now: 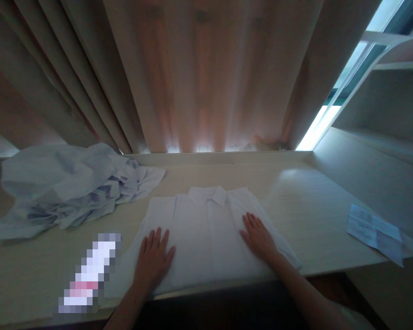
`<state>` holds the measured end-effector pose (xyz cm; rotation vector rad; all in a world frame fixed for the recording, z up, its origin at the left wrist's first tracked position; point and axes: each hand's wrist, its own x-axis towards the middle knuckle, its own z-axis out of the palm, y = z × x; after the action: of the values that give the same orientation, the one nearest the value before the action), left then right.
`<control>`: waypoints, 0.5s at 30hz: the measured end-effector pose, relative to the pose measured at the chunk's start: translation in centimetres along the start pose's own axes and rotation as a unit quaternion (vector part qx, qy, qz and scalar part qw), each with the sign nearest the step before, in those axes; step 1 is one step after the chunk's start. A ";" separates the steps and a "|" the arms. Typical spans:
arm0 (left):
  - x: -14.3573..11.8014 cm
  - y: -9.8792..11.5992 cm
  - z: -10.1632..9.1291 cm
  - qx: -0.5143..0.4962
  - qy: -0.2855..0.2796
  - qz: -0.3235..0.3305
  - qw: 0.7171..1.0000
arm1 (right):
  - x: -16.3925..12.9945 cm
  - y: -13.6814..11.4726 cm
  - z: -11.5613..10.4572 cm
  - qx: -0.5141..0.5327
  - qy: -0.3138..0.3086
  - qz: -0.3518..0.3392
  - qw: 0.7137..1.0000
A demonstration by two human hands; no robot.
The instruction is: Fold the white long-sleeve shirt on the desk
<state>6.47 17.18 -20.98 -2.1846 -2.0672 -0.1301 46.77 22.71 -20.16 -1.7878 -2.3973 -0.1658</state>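
A folded white shirt (pixel 208 229) lies collar-away on the pale wooden desk (pixel 306 206), its lower edge at the desk's front. My left hand (pixel 153 259) rests flat on the shirt's left side, fingers spread. My right hand (pixel 258 236) lies flat on the shirt's right side, fingers pointing toward the collar. Neither hand grips anything.
A crumpled heap of pale blue-white clothes (pixel 65 188) sits at the back left. A folded paper sheet (pixel 375 231) lies near the desk's right front corner. A blurred-out object (pixel 89 275) rests at the front left. Curtains (pixel 199 73) hang behind, shelves (pixel 392 91) at right.
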 end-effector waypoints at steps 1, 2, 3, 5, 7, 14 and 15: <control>0.0 0.1 -0.1 0.000 0.005 0.004 1.000 | 0.0 -0.1 0.0 -0.002 0.006 0.000 1.000; 0.0 0.2 -0.3 -0.002 0.011 0.006 1.000 | 0.0 -0.1 0.0 -0.004 0.014 0.000 1.000; -0.1 0.2 -0.6 -0.005 0.018 0.007 1.000 | -0.1 -0.2 -0.1 -0.006 0.024 0.000 1.000; -0.4 0.0 -1.2 -0.009 0.034 0.012 0.999 | -0.4 -0.3 -0.5 -0.008 0.051 0.003 0.999; -1.0 -0.7 -1.8 -0.018 0.055 0.016 0.998 | -1.0 -0.3 -1.0 -0.009 0.079 0.007 0.997; -2.8 -4.1 -1.6 -0.052 0.108 0.041 0.992 | -3.4 0.0 -1.2 -0.030 0.073 0.006 0.997; -2.8 -4.3 -1.1 -0.051 0.101 0.041 0.993 | -3.5 0.1 -0.9 -0.031 0.069 0.007 0.997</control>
<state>2.08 14.47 -20.15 -2.2052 -1.8991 -0.4377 47.85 19.26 -19.94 -1.7574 -2.3061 -0.3540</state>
